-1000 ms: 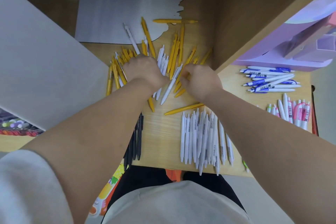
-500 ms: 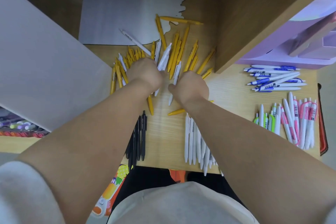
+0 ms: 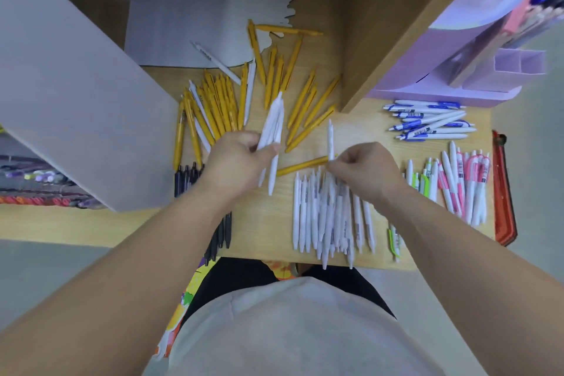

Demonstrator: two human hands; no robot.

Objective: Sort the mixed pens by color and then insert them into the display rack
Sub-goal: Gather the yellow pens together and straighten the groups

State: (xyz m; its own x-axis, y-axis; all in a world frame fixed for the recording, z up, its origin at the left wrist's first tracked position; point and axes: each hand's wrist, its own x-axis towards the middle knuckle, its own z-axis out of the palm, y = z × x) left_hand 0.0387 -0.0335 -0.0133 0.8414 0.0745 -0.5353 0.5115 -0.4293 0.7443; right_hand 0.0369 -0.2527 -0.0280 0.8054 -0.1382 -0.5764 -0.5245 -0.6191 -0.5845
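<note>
White pens (image 3: 272, 128), slightly blurred, bunched in left hand (image 3: 236, 159); right hand (image 3: 363, 166) pinches one white pen (image 3: 330, 143).

mixed pile (image 3: 232, 101) behind on table (image 3: 262, 223), sorted rows in front, display rack (image 3: 476, 70) far right

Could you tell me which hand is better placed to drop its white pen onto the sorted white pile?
Right. The right hand pinches one white pen directly over the white pile; the left hand holds a bundle farther away.

black pens (image 3: 224, 232) partly under left arm, rack (image 3: 488, 49) blurred, cut off at rt edge
</note>
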